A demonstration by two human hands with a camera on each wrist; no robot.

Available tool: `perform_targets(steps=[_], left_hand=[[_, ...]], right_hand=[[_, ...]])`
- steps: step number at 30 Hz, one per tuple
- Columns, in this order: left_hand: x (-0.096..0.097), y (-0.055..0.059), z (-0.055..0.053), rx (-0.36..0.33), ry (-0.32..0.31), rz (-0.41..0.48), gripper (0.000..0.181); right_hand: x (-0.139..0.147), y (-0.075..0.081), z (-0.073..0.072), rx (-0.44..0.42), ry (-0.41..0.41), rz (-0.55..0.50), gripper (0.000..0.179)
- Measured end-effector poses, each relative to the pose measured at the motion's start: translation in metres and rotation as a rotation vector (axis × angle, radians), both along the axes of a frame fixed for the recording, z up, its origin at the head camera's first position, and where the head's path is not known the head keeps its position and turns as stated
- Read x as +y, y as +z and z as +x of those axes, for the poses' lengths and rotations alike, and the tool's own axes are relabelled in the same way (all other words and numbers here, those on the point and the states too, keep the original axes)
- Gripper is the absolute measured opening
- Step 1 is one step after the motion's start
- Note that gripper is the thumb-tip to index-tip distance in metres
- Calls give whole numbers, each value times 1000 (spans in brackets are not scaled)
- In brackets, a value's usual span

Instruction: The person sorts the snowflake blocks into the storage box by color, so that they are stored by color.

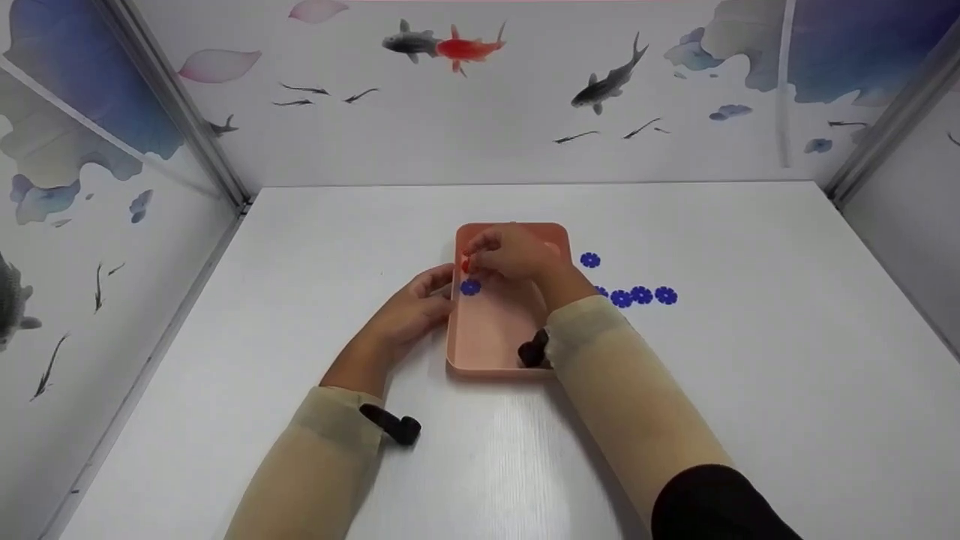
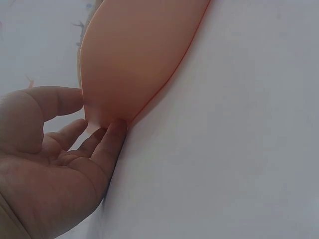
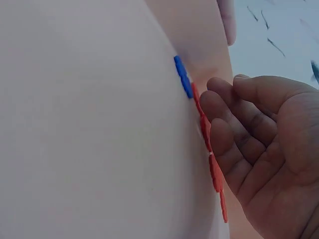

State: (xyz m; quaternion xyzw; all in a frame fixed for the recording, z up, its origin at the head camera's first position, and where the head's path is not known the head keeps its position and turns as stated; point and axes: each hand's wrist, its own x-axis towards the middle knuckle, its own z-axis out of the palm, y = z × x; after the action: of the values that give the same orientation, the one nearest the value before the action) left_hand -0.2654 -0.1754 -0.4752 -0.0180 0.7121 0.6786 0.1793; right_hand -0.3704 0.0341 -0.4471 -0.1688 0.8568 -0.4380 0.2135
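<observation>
A pink rectangular tray [image 1: 499,330] lies on the white table. At its left wall, my left hand [image 1: 409,311] holds the edge, its thumb toward the rim and its curled fingers [image 2: 112,144] against the outer side low down. My right hand [image 1: 517,251] is over the far part of the tray, fingers loosely bent, with fingertips right at the red flower-shaped discs [image 3: 205,132]. Several of these stand in a row along the tray's inner left side, partly hidden by that hand in the head view. A blue flower-shaped disc [image 1: 470,287] sits at the row's near end.
Right of the tray, several more blue discs [image 1: 642,295] lie on the table, one partly behind the right forearm. Another blue disc [image 1: 590,260] lies farther back. White panels [image 1: 487,127] printed with fish stand behind and at both sides.
</observation>
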Motion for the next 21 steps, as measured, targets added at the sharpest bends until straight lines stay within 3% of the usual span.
perform_targets(steps=[8, 15, 21], left_hand=[[2, -1, 0, -21, 19, 12, 71], [4, 0, 0, -26, 31, -31, 69], [4, -1, 0, -34, 45, -8, 70]], right_hand=[[1, 28, 4, -2, -36, -106, 25], [24, 64, 19, 54, -14, -137, 25], [65, 68, 29, 89, -54, -106, 27]])
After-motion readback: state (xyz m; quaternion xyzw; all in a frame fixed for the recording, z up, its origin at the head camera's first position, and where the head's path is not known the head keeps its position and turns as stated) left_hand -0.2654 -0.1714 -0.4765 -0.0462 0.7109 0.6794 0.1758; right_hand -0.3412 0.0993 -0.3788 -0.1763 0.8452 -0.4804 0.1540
